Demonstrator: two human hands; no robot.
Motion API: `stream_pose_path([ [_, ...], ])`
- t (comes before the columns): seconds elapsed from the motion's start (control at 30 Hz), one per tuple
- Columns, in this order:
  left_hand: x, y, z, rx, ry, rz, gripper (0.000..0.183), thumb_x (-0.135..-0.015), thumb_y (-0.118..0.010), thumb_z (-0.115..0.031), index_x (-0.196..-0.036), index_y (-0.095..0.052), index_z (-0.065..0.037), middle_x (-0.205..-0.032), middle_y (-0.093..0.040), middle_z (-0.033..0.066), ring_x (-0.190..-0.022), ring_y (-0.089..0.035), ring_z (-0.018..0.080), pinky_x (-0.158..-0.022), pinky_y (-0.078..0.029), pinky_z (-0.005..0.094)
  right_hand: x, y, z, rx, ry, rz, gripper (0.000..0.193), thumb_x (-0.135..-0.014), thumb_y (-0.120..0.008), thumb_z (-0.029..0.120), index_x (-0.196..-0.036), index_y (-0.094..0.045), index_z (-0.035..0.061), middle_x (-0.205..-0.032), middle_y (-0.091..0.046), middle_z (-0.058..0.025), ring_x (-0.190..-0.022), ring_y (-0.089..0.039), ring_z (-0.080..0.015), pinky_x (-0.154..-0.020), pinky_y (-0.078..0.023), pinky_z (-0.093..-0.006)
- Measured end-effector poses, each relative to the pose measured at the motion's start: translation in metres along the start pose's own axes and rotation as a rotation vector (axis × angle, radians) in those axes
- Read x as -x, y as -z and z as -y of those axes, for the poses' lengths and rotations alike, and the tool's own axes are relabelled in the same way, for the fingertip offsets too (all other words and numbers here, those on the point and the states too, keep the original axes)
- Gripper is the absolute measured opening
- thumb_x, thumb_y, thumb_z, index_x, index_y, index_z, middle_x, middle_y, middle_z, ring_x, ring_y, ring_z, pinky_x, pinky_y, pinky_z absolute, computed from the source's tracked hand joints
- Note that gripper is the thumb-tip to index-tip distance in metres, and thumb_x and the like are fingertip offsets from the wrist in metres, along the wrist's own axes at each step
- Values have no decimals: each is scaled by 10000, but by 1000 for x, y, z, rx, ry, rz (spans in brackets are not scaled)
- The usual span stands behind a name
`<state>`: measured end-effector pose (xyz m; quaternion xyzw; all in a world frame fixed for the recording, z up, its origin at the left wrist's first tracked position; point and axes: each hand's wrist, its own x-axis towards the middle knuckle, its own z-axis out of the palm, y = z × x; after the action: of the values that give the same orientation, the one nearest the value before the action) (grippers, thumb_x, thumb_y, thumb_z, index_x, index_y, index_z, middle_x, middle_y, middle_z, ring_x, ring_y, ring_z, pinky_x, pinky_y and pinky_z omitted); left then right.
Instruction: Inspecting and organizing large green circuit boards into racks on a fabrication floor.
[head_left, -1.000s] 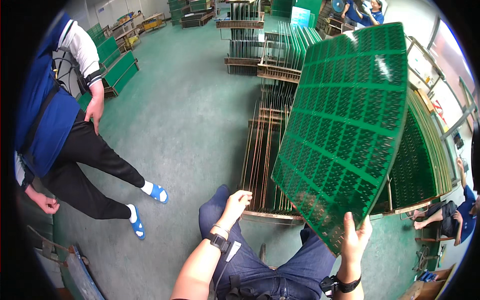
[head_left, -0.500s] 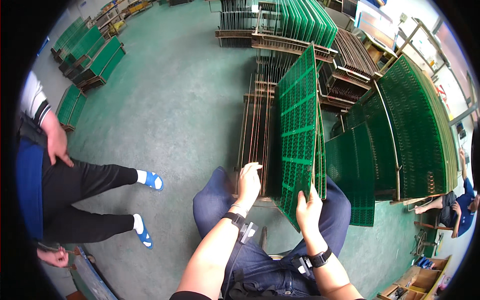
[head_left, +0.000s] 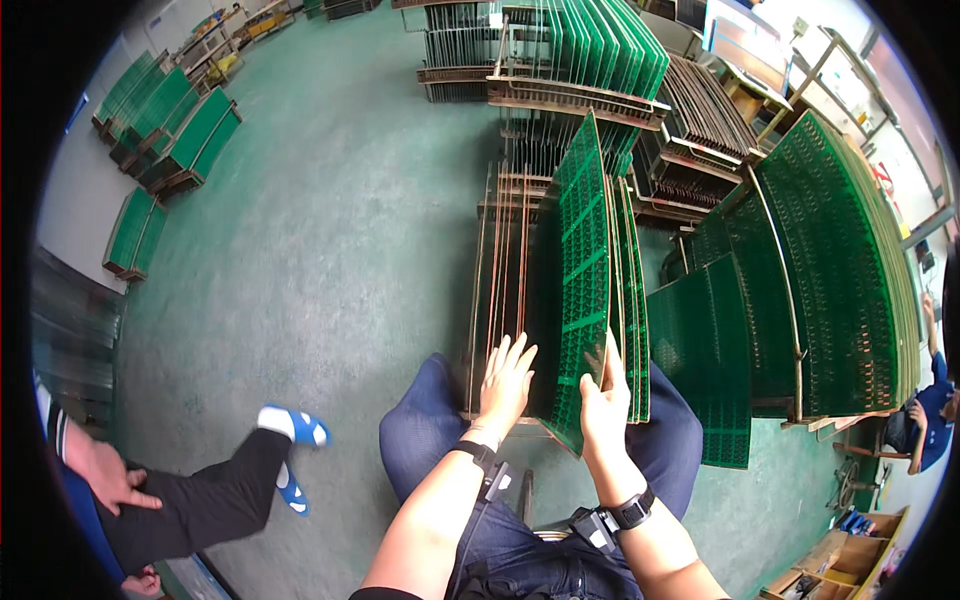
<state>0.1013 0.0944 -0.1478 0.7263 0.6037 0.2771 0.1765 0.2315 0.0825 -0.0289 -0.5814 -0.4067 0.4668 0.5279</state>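
Between my knees a rack [head_left: 484, 300] holds several thin boards [head_left: 513, 260] standing on edge, with copper-coloured edges toward me. My right hand [head_left: 606, 405] is closed on the near edge of a green circuit board panel [head_left: 583, 290], thumb on its left face. That panel stands nearly upright, its left face turned partly toward me. More green panels [head_left: 632, 300] stand just right of it. My left hand [head_left: 506, 383] lies with fingers stretched out at the near ends of the thin boards, left of the held panel; whether the fingertips touch them I cannot tell.
Large green panels [head_left: 830, 270] lean in a stack at the right. Ahead stands a rack of green boards [head_left: 600, 50], beside a stack of dark boards [head_left: 705, 105]. A co-worker's leg [head_left: 220, 500] is at the left; another person [head_left: 930, 410] sits far right.
The held panel has shifted left and stands more upright, with my right hand on it. My left hand's fingers have straightened. The co-worker at the left has moved lower in view.
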Motion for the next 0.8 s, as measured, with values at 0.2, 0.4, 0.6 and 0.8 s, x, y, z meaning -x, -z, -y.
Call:
stream_pose_path([
  [0.2, 0, 4, 7, -41, -15, 8, 460, -852, -587, -145, -1296, -481, -84, -1409, -395, 78, -1305, -344, 307, -1082, -292, 424, -18, -11, -4, 8, 15, 79, 712, -719, -347, -203, -1406, -286, -25, -1465, -286, -181, -1380, -231, -237, -1128, -177, -333],
  [0.4, -4, -2, 2, 22, 50, -17, 443, -867, -569, -163, -1277, -464, -32, -1387, -415, 115, -1306, -352, 302, -1085, -287, 424, -38, -6, -87, 398, 160, 126, 669, -767, -432, -113, -1403, -332, 67, -1330, -451, -231, -1229, -456, -339, -1005, -388, -343],
  [0.6, 1, -4, 7, 33, 11, -40, 138, -835, -579, -121, -803, -539, 8, -1391, -389, 184, -1308, -321, 375, -1076, -279, 471, -7, 16, -105, 317, 111, 236, 620, -812, -409, -105, -1406, -298, 32, -1331, -454, -236, -1232, -468, -301, -1028, -373, -338],
  [0.8, 0, -8, -10, -277, 83, 109, 189, -793, -606, -187, -806, -644, -2, -1459, -304, 110, -1359, -249, 290, -1119, -207, 427, 41, 92, -89, 381, -10, 280, 587, -870, -462, -55, -1417, -301, 84, -1305, -494, -206, -1123, -565, -261, -956, -442, -322],
])
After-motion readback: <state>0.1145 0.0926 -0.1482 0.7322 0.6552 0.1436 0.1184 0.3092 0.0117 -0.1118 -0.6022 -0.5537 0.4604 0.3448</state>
